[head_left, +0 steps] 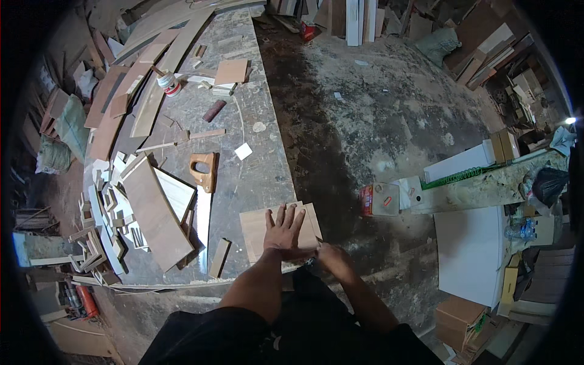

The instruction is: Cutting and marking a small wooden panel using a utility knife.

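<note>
My left hand [283, 229] lies flat with spread fingers on a pale wooden board [252, 228] at the table's near right corner. A second thin piece of wood [312, 220] shows along the board's right side. Beside that side, just off the table's edge, my right hand [332, 258] is closed. Something small and dark pokes out at its fingertips against the wood, too small to name. Left of the board lie a short wooden strip [219, 258] and a handsaw [204, 176] with a wooden handle, its blade pointing toward me.
Wood offcuts [125, 210] and a curved panel [157, 213] crowd the table's left side. Farther back are a glue tub [168, 84], a dark red cylinder [214, 111] and long planks [170, 55]. On the right stand a white panel [468, 255] and a cardboard box [459, 319].
</note>
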`<state>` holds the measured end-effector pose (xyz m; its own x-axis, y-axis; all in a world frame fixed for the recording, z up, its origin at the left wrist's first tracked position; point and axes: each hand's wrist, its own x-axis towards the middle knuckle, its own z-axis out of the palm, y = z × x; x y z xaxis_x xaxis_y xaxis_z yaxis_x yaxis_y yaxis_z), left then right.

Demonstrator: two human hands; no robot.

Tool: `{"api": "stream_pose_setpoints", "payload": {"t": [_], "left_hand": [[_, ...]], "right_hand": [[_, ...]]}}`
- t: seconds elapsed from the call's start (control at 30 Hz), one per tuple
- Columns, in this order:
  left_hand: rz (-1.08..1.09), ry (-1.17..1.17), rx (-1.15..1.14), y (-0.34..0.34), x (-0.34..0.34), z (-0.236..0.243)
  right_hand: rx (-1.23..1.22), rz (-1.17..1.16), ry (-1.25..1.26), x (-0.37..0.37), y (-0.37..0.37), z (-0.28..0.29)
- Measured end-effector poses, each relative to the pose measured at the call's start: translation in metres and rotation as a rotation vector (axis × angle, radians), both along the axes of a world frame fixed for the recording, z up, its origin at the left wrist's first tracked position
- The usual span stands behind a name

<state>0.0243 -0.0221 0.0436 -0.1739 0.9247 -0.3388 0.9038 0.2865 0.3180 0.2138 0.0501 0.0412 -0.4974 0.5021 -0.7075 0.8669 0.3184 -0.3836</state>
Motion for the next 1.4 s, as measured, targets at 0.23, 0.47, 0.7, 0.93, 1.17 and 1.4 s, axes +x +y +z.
{"api": "stream_pose_setpoints", "payload": {"t": [0.23, 0.47, 0.7, 0.93, 1.17, 1.4], "left_hand": [[0.005, -0.002, -0.022, -0.001, -0.005, 0.002], [0.009, -0.004, -0.005, -0.003, -0.004, 0.001], [-0.036, 0.029, 0.044, 0.001, 0.005, -0.01], [0.0, -0.004, 0.06, -0.007, -0.005, -0.005], [-0.034, -0.012, -0.012, 0.003, 0.001, 0.006], [-0.007, 0.027, 0.008, 0.001, -0.002, -0.002]], "right_hand": [[-0.023, -0.164, -0.067, -0.03, 0.005, 0.026], [0.042, 0.087, -0.05, -0.007, -0.001, -0.008], [0.083, -0.092, -0.055, -0.008, 0.007, -0.051], [0.101, -0.085, 0.031, -0.016, -0.005, -0.014], [0.198, 0.182, 0.163, 0.019, -0.002, -0.054], [0.146, -0.115, 0.009, -0.023, -0.004, -0.012]]}}
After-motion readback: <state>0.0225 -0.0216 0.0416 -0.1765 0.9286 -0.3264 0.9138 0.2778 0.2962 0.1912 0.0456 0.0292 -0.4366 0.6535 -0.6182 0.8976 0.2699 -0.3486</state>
